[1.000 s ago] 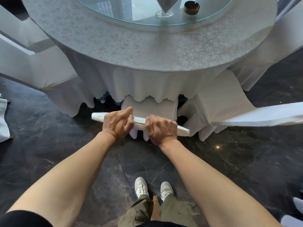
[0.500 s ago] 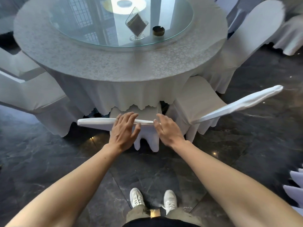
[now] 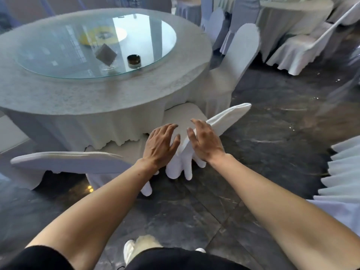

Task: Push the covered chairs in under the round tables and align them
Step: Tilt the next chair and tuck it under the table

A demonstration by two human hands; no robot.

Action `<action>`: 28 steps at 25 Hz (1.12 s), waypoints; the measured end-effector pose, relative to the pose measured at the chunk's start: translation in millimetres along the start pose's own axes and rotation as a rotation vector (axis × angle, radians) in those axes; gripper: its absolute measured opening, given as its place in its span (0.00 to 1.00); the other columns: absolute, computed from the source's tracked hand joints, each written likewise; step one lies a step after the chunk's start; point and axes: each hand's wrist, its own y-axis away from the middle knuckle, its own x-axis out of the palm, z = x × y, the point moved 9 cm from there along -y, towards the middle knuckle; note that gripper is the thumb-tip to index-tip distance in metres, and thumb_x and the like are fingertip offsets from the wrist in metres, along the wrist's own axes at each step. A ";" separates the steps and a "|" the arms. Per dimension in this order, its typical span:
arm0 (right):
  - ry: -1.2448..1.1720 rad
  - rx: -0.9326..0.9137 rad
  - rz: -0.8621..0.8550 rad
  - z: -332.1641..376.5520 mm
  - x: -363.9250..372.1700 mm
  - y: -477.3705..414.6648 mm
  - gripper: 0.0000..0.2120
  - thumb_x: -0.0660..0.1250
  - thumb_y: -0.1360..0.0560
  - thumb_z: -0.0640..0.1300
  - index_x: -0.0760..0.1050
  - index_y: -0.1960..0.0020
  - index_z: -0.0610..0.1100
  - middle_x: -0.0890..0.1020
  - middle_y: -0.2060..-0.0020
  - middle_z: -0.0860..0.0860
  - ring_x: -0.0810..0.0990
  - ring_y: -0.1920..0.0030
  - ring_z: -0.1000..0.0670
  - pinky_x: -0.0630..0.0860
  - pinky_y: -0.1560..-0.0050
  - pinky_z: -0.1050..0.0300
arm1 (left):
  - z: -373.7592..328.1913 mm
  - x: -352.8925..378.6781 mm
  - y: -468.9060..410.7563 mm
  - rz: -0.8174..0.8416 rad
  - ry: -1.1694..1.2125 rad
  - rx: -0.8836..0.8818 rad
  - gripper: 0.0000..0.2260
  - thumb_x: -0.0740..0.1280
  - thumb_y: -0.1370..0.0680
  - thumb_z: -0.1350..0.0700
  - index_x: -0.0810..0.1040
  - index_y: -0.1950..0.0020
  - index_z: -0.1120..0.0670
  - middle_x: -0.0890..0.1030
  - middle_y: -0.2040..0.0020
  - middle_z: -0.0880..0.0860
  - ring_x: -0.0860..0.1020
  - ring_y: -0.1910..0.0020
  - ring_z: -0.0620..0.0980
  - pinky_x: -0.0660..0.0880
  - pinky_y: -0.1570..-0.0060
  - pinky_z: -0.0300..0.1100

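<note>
Covered chair (image 3: 224, 118) directly under both hands, seat partly tucked beneath round desk (image 3: 109, 94), backrest top angled off past right hand. Left hand (image 3: 160, 146) fingers spread, loose, over seat edge. Right hand (image 3: 204, 140) fingers apart, resting at backrest top (contact blurred). Second covered chair (image 3: 64, 161) left of left hand, pushed in under desk skirt. Dark marble floor (image 3: 272, 162) beneath.

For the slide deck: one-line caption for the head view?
Both open hands, left hand and right hand, reach for the white-covered chair beside the round table.
</note>
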 end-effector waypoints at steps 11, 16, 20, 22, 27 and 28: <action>0.101 0.051 -0.101 -156.1 -115.9 -13.7 0.23 0.52 0.17 0.54 0.64 0.28 0.42 0.71 0.31 0.44 0.70 0.33 0.42 0.65 0.33 0.46 | -136.8 83.5 -101.1 -0.014 0.006 0.164 0.21 0.51 0.20 0.45 0.71 0.33 0.54 0.77 0.37 0.54 0.75 0.40 0.55 0.68 0.40 0.49; 0.122 0.011 -0.038 -208.8 -119.2 -73.3 0.24 0.51 0.17 0.54 0.63 0.27 0.42 0.69 0.29 0.44 0.65 0.29 0.43 0.62 0.31 0.48 | -143.9 126.0 -158.8 -0.034 0.003 0.129 0.21 0.52 0.20 0.45 0.70 0.33 0.53 0.76 0.36 0.54 0.74 0.39 0.55 0.67 0.39 0.48; 0.103 -0.055 0.037 -232.9 -114.6 -124.5 0.24 0.51 0.17 0.53 0.64 0.27 0.40 0.70 0.30 0.44 0.66 0.29 0.45 0.61 0.30 0.48 | -124.6 155.2 -208.3 -0.029 -0.015 0.009 0.22 0.50 0.20 0.43 0.69 0.31 0.53 0.74 0.34 0.54 0.73 0.37 0.56 0.68 0.38 0.50; 0.097 -0.068 0.068 -250.0 -112.3 -148.2 0.24 0.51 0.17 0.54 0.63 0.27 0.40 0.70 0.29 0.44 0.66 0.29 0.45 0.61 0.29 0.49 | -118.6 168.4 -225.9 -0.017 -0.034 -0.036 0.23 0.50 0.20 0.42 0.69 0.31 0.53 0.74 0.34 0.55 0.73 0.36 0.56 0.68 0.38 0.51; 0.087 -0.130 0.252 -282.4 -81.2 -187.3 0.30 0.47 0.20 0.62 0.63 0.27 0.42 0.70 0.30 0.45 0.67 0.29 0.44 0.64 0.30 0.46 | -103.1 196.8 -233.4 0.091 -0.110 -0.108 0.26 0.50 0.21 0.37 0.69 0.31 0.52 0.76 0.35 0.55 0.74 0.37 0.56 0.69 0.38 0.51; 0.096 -0.180 0.302 -283.9 -70.1 -193.2 0.31 0.47 0.20 0.63 0.63 0.28 0.43 0.70 0.30 0.44 0.68 0.30 0.43 0.65 0.31 0.44 | -98.5 203.4 -231.0 0.133 -0.139 -0.118 0.26 0.50 0.21 0.36 0.69 0.31 0.52 0.77 0.36 0.55 0.75 0.38 0.55 0.69 0.39 0.50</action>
